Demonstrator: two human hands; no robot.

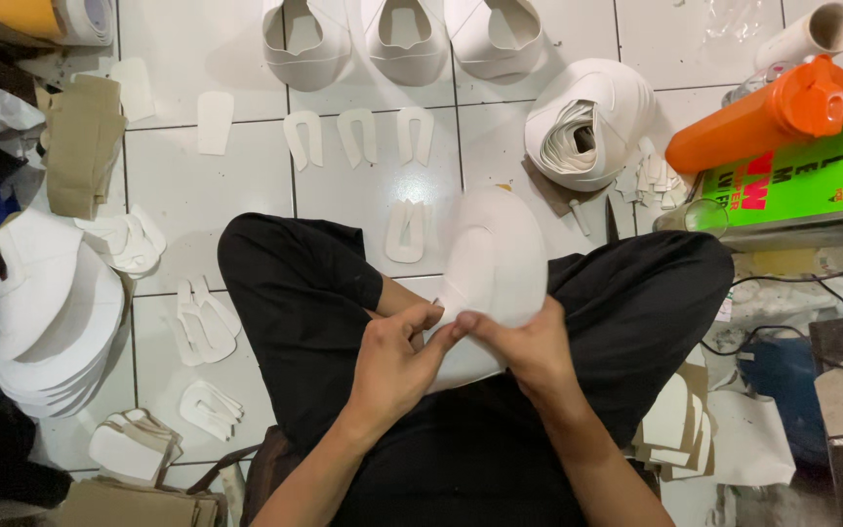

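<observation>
**Presently in hand: one white shoe-upper panel, held over the lap**

Item 1. Curved white shoe-upper panel of soft sheet material point(495, 268): rests on the lap between the crossed legs in black trousers point(626, 303), its rounded end pointing far, its near edge pinched by both hands.

Item 2. Left hand point(392, 356): fingers closed, thumb and forefinger nipping the panel's near edge.

Item 3. Right hand point(534, 346): fingers likewise closed on the same edge, fingertips touching those of the left hand.

Step, as judged: an edge is being pressed or folded, or a small piece fitted to it; which of these cannot be told, as the fingers hide the seam. A next move would likely call for a fine pinch run along the rim, with the panel kept from buckling.

Surroundings, on the white tiled floor point(187, 185):
- three white horseshoe-shaped cut pieces point(358, 135) in a row, far of the knees; another point(404, 231) just beside the panel's left edge.
- three formed white uppers point(402, 39) at the far edge.
- bundle of stacked white uppers point(587, 122), far right.
- orange plastic bottle point(763, 112) lying on a green tin can point(792, 181), right.
- stack of white panels point(46, 322), left.

Open room: bare tiles between the left knee and the row of cut pieces; the right side is crowded, with cables near.
</observation>
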